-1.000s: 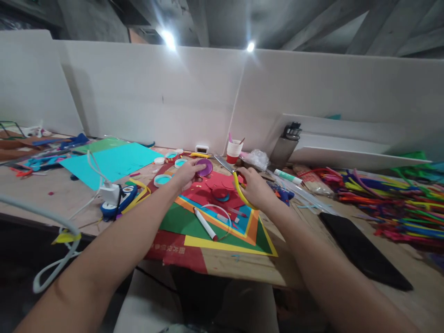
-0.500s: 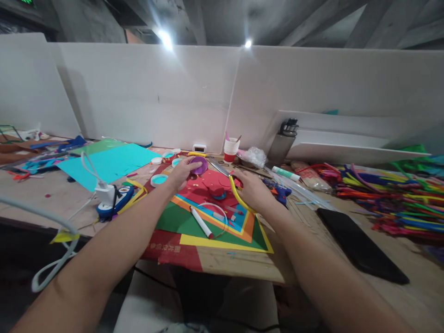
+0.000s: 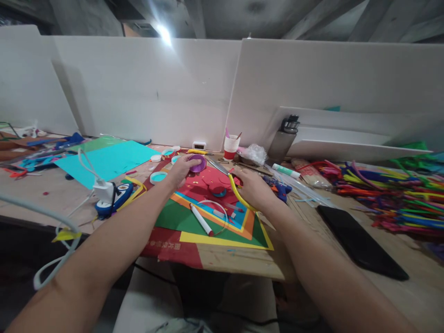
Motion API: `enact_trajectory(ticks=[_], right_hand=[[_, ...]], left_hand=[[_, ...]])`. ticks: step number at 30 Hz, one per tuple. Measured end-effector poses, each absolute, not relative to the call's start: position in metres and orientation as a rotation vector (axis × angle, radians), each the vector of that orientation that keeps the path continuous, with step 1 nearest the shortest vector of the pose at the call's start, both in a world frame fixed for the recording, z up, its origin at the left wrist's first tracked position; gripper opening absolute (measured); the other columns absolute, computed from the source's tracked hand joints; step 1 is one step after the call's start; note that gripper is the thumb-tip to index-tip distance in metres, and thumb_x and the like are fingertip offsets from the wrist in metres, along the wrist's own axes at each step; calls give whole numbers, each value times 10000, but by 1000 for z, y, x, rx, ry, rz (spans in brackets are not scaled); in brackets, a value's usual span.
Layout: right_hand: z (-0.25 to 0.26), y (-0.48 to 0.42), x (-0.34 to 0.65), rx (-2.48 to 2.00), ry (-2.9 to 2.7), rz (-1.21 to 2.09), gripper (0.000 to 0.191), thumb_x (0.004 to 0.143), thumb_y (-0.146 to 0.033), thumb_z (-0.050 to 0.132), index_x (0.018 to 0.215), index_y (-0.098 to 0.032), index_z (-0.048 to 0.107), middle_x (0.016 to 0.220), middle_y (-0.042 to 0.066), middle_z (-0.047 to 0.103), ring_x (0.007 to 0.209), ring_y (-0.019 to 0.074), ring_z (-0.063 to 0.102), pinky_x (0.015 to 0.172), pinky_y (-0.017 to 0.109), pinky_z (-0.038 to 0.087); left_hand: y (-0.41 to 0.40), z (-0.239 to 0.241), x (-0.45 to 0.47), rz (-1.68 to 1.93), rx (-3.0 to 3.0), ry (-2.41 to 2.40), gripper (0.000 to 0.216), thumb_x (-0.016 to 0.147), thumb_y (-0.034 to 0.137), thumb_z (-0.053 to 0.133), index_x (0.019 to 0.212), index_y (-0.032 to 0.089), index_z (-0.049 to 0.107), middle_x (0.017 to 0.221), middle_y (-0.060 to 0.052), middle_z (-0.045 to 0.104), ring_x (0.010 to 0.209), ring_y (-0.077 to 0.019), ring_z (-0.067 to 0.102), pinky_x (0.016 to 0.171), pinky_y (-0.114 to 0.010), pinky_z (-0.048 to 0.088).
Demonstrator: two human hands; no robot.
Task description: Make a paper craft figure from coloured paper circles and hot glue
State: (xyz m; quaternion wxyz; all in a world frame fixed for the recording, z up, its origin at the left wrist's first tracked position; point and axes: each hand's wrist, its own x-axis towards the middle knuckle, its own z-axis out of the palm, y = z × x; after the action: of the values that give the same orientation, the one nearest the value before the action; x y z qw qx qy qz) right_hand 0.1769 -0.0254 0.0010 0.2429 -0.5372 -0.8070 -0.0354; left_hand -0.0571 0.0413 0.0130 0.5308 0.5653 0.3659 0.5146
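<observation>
Purple in colour, a disc (image 3: 197, 163) is clamped in the left hand (image 3: 182, 169), toward the back edge of the worktop (image 3: 239, 262); the right hand (image 3: 252, 185) grips yellow-handled scissors (image 3: 232, 183), blades (image 3: 219, 167) pointing toward the disc.

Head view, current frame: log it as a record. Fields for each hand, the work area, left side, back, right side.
Left hand: holds a purple round piece
Right hand: holds yellow-handled scissors, blades pointing toward the purple round piece
Work area: layered coloured sheets, with a red-tipped white marker lying on them
Left side: turquoise sheet; blue power strip with a white plug
Back: stacked paper cups; grey bottle to their right
Right side: multicoloured pipe cleaners; flat black slab, possibly a phone
</observation>
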Motion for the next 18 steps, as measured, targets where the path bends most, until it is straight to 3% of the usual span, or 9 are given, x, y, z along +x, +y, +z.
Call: enact_trajectory(ticks=[9, 18], right_hand=[[1, -25, 177, -1501, -2215, -93, 411, 855, -260, 511, 1261, -248, 575, 1170, 100, 630, 1021, 230, 585, 855, 308, 434], [3, -28, 175, -1602, -2241, -160, 379, 856, -269, 491, 1215, -220, 603, 1078, 114, 651, 952, 240, 609, 786, 310, 435]], left_hand=[[41, 15, -57, 1238, 1323, 904, 294, 649, 313, 718, 876, 145, 635, 698, -18, 617, 545, -89, 531, 404, -168, 340], [41, 11, -58, 1217, 1458, 942, 264, 665, 292, 708, 883, 154, 659, 758, -36, 640, 612, -110, 564, 440, -179, 393]])
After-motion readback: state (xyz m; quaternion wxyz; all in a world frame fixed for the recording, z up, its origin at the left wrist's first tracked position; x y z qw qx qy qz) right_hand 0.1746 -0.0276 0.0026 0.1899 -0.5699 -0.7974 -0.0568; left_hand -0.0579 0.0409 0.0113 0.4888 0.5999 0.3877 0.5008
